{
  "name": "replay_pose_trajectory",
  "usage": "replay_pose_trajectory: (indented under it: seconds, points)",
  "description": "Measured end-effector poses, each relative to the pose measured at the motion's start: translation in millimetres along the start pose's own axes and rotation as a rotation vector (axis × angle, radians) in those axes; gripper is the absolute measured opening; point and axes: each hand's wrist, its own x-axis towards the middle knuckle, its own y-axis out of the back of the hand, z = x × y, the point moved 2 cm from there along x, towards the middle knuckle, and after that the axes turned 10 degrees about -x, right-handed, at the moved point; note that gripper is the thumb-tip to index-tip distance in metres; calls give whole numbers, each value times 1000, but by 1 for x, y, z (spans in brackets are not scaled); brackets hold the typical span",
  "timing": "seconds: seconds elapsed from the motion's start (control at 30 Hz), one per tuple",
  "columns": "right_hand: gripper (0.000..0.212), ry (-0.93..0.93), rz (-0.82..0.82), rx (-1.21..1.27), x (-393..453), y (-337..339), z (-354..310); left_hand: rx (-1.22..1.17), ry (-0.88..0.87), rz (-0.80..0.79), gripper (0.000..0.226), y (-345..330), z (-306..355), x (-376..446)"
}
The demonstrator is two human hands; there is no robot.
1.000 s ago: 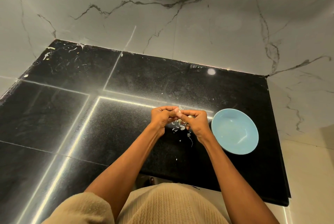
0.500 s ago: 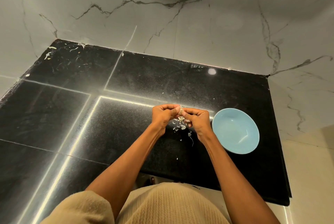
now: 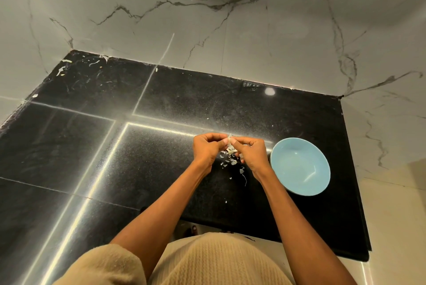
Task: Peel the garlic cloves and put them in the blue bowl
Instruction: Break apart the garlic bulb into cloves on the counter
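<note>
Near the worktop's (image 3: 161, 169) right edge, both hands (image 3: 207, 148) (image 3: 252, 153) pinch one half-peeled garlic clove (image 3: 230, 144); the blue bowl (image 3: 299, 166) beside them looks empty (skins (image 3: 230, 161) scattered below), so most work remains.

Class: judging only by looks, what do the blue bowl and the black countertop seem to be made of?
Blue bowl: probably glazed ceramic, possibly melamine; smooth, even colour with soft light streaks inside.
Black countertop: likely polished granite; dark, finely speckled, mirror-like reflections of light strips.
</note>
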Motion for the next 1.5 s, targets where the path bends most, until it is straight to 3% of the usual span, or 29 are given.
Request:
replay_pose_trajectory:
  seconds: [0.13, 0.37, 0.63, 0.8, 1.3, 1.5]
  points:
    - [12, 23, -39, 47, -2, -3, -3, 8, -43, 9, 12, -2, 1, -3]
    - [14, 31, -29, 122, -7, -6, -5, -201, 159, 33, 9, 0, -1, -1]
    - [11, -51, 81, 183, -8, -22, -1, 153, -156, 94, 14, -7, -11, -6]
    - [15, -114, 137, 207, -7, -32, -2, 295, -255, 82, 12, -16, -14, -8]
    - [16, -30, 231, 199, -14, -29, -8, 294, -89, 25, 11, -25, -13, -3]
    - [18, 39, 264, 144, -17, -28, -12, 262, -120, 0, 7, -24, -13, -5]
